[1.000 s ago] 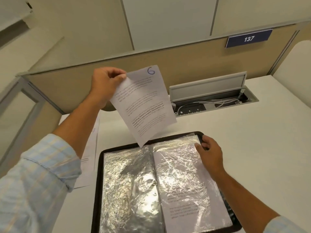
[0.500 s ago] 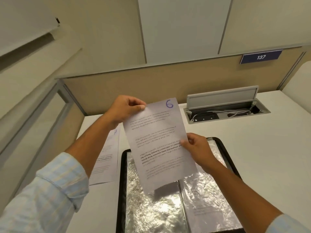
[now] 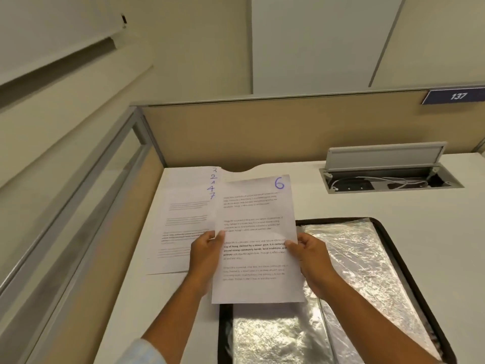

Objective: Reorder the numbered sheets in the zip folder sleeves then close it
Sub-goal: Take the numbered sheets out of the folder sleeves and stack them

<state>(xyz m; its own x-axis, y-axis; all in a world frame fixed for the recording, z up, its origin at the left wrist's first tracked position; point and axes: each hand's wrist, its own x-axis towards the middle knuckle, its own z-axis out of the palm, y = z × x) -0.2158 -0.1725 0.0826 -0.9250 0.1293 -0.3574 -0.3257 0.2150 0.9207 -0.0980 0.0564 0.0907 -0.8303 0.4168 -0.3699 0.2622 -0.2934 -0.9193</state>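
Sheet marked 6 held above left half of open zip folder, printed face toward camera. Left grip pinches sheet's left edge, thumb on front; right grip pinches right edge same way. Folder lies flat on worktop, crinkled clear sleeves showing. Fanned stack of sheets, corners reading 2, 1, 4, 7, lies on worktop left of folder, partly behind held sheet.

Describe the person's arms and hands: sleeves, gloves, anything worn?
Left hand and right hand are bare: no gloves, rings or watch visible. A light blue sleeve, pushed up the left forearm, shows at the bottom edge. The right forearm is uncovered as far as it shows.
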